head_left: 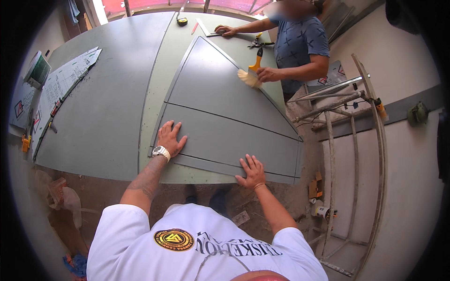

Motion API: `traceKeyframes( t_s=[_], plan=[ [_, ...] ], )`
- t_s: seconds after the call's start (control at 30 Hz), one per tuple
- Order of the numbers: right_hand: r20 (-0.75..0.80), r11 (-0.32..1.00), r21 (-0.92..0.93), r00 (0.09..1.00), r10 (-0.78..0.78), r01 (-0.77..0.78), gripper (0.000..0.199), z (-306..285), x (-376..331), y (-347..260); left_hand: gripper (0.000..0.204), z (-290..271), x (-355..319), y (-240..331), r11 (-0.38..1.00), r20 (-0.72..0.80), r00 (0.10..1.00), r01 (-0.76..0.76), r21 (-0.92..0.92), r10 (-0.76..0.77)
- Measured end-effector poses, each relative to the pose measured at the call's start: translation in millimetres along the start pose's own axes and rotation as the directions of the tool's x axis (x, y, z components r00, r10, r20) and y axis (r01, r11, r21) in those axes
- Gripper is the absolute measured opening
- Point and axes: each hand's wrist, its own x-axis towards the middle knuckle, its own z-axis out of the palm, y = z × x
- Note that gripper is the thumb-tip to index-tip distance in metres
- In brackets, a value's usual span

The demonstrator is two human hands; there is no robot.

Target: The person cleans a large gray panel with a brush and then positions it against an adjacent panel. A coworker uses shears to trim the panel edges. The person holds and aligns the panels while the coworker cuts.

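Here, panel (220, 84): grey, dark-lined, tapering toward the far end; lying flat on the tabletop (149, 103) in front of the person, its wide end nearest.
Left hand (172, 138): resting palm down near the panel's left edge, fingers spreading, grasping nothing; mostly lying between the two crosswise lines.
Watch (161, 152): white, circling the left wrist.
Right hand (253, 171): pressing flat on the panel's near edge, fingers spreading, grasping nothing; lying across the nearer crosswise line.
Bracelet (258, 186): thin, circling the right wrist.
Brush (250, 78): wide, pale-bristled, yellow and black in the handle; hanging over the panel's right edge, whether touching being impossible to tell.
Co-worker (300, 47): standing at the far right in a blue patterned shirt, gripping the brush in one hand and resting the other on the square.
Square (203, 27): pale, lying just beyond the panel's narrow end.
Pencil (194, 28): red, lying just left of the square.
Tape measure (182, 21): yellow and black, sitting near the far edge.
Pliers (260, 44): black and yellow, lying near the co-worker.
Sheet (103, 103): large, grey, covering the left side.
Offcut (70, 82): printed, jagged, lying on the sheet's left part.
Bucket (37, 70): green and white, leaning beside the offcut.
Scaffold (354, 140): worn, standing right of the tabletop.
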Motion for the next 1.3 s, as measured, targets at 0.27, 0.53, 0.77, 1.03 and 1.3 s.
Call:
traceKeyframes(
  t_s=[0.27,0.53,0.77,1.03,1.3],
  plan=[
    [-0.020,0.999,0.038,1.000,0.015,-0.014,0.082,-7.8,1.7,-6.0,0.071,-1.4,-1.1,2.4,1.000,-0.020,1.000,-0.003,-0.003,0.003],
    [-0.020,1.000,0.028,1.000,0.006,-0.006,0.081,-12.8,3.2,-6.4,0.071,3.0,-0.4,0.8,1.000,-0.018,1.000,-0.002,0.020,0.002],
    [-0.031,1.000,0.030,1.000,-0.001,0.002,0.081,-10.6,2.3,-6.2,0.071,3.6,-1.1,-2.2,1.000,-0.022,1.000,-0.009,0.012,0.009],
    [-0.037,0.999,0.048,0.999,-0.007,0.009,0.081,-11.6,4.7,-6.4,0.071,0.8,-2.1,-0.3,1.000,-0.035,0.999,-0.012,0.009,0.013],
    [-0.009,0.998,0.066,1.000,0.015,-0.015,0.082,-4.8,1.2,-3.1,0.070,-1.3,-1.1,2.0,1.000,-0.033,0.999,-0.010,0.016,0.011]
  ],
)
